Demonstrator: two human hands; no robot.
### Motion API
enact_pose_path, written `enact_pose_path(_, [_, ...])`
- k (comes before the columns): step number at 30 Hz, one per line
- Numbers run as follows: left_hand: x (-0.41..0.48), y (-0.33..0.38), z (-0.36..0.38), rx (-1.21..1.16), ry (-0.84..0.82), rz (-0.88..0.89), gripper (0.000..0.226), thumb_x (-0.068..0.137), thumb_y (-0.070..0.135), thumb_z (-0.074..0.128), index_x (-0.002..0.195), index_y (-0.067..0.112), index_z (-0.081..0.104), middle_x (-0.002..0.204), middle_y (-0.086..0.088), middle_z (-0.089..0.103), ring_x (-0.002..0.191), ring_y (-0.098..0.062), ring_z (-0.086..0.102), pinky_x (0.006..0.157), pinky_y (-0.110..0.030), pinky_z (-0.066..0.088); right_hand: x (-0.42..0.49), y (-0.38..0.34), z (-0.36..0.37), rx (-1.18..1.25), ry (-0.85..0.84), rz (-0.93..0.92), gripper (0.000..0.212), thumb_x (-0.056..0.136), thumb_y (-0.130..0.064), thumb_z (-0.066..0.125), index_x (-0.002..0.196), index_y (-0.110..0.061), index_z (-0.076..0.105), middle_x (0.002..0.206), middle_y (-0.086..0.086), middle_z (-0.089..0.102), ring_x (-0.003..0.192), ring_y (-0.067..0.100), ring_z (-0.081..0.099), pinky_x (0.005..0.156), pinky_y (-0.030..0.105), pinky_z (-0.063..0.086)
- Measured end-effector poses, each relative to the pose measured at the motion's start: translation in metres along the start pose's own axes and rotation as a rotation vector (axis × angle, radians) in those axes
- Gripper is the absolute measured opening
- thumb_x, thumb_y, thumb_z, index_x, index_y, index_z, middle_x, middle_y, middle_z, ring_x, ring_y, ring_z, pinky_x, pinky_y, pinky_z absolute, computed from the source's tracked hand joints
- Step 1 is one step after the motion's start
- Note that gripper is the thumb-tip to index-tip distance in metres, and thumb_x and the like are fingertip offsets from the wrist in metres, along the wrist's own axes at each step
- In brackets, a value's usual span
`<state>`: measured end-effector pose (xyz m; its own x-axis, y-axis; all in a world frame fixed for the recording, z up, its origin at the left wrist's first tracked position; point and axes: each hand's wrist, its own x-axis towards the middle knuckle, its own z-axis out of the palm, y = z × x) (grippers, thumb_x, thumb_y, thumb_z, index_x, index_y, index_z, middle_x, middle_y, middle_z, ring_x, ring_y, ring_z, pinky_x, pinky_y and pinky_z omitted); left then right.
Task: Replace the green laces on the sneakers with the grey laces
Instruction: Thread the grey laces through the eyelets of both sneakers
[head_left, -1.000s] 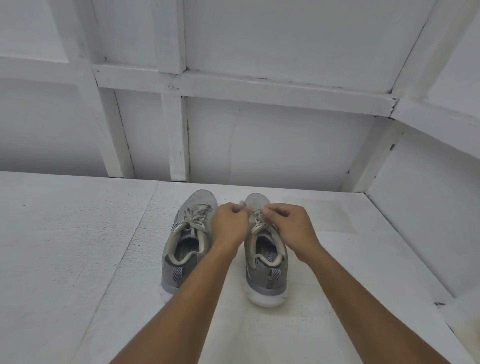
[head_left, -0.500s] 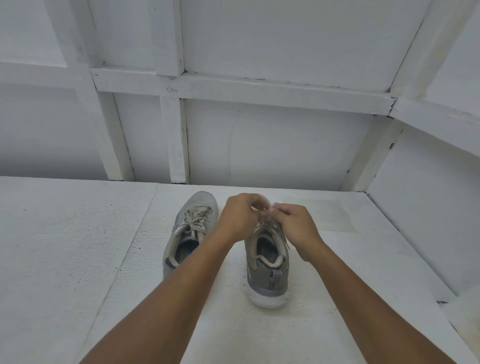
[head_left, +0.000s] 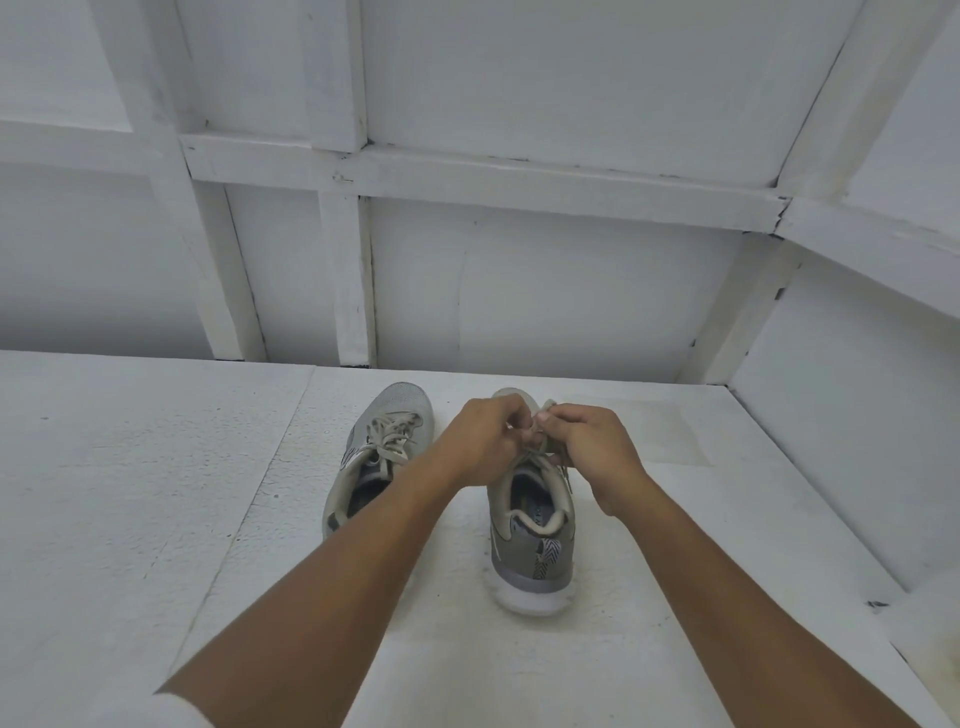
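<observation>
The left hand (head_left: 480, 441) and right hand (head_left: 597, 449), slightly apart a second ago, now meet fingertip to fingertip, both pinching the lace (head_left: 564, 478) (pale greyish-beige). The right sneaker (head_left: 530, 545) sits directly beneath the grip, heel toward the person. The left sneaker (head_left: 384, 441) stands just beside it on the white surface (head_left: 156, 493).

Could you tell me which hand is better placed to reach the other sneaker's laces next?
Probably the left hand: it sits beside the left sneaker, while the right hand is on the far side of the right sneaker.
</observation>
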<state>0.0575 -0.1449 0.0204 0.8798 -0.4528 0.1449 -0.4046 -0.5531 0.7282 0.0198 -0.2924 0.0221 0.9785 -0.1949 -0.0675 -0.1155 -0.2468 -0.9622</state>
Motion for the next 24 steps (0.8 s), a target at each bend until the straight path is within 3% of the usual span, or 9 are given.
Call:
enact_pose_path(3, [-0.006,-0.003,0.009,-0.051,0.046,0.02,0.011,0.093,0.012,0.058,0.084,0.008,0.053,0.077,-0.001,0.058,0.064,-0.012,0.048,0.056,-0.018,0.038,0.001,0.002,0.001,0.004,0.07,0.028,0.014,0.09,-0.018,0.065,0.08,-0.014,0.074,0.076,0.004,0.073,0.076,0.021,0.069,0.072,0.033,0.057])
enact_pose_path(7, [-0.005,-0.006,0.013,-0.073,0.08,0.05,0.01,0.091,0.008,0.057,0.084,0.013,0.052,0.085,-0.004,0.065,0.072,-0.02,0.058,0.059,-0.024,0.046,-0.001,0.0,0.006,-0.054,0.16,0.043,0.01,0.082,-0.023,0.069,0.085,-0.016,0.063,0.077,0.006,0.072,0.072,0.023,0.07,0.067,0.038,0.056])
enact_pose_path(9, [-0.004,-0.006,0.015,-0.065,0.084,0.07,0.013,0.091,0.006,0.055,0.084,0.014,0.049,0.081,-0.001,0.062,0.072,-0.02,0.057,0.061,-0.029,0.047,-0.005,-0.003,0.005,-0.164,0.178,0.0,0.005,0.083,-0.024,0.067,0.083,-0.019,0.064,0.077,0.001,0.072,0.072,0.017,0.07,0.06,0.029,0.053])
enact_pose_path(13, [-0.004,-0.007,0.015,-0.023,0.091,0.103,0.02,0.092,0.003,0.054,0.082,0.017,0.044,0.072,0.009,0.049,0.063,-0.011,0.044,0.056,-0.024,0.039,-0.015,-0.006,-0.002,-0.378,0.083,-0.087,0.013,0.092,-0.026,0.061,0.087,-0.025,0.073,0.086,-0.01,0.071,0.077,0.002,0.063,0.061,0.015,0.043])
enact_pose_path(17, [-0.002,-0.008,0.015,0.018,0.076,0.145,0.021,0.09,0.005,0.054,0.08,0.019,0.042,0.075,-0.001,0.053,0.069,-0.023,0.046,0.063,-0.04,0.045,-0.018,-0.007,-0.004,-0.438,0.003,-0.075,0.012,0.088,-0.026,0.067,0.098,-0.023,0.074,0.092,-0.011,0.068,0.083,0.004,0.061,0.062,0.011,0.042])
enact_pose_path(21, [-0.002,-0.01,0.016,-0.021,0.072,0.136,0.02,0.091,0.005,0.053,0.08,0.019,0.043,0.078,-0.004,0.055,0.071,-0.022,0.047,0.063,-0.038,0.046,-0.018,-0.011,-0.003,-0.273,-0.057,0.055,0.011,0.092,-0.014,0.063,0.087,-0.013,0.073,0.085,-0.002,0.07,0.079,0.01,0.063,0.058,0.013,0.044])
enact_pose_path(24, [-0.003,-0.01,0.016,-0.11,0.068,0.077,0.016,0.091,0.007,0.054,0.082,0.018,0.048,0.083,-0.001,0.058,0.072,-0.017,0.05,0.062,-0.025,0.044,-0.019,-0.011,-0.004,-0.151,-0.102,0.105,0.01,0.091,-0.007,0.063,0.091,-0.005,0.073,0.087,0.005,0.071,0.08,0.014,0.066,0.058,0.012,0.048])
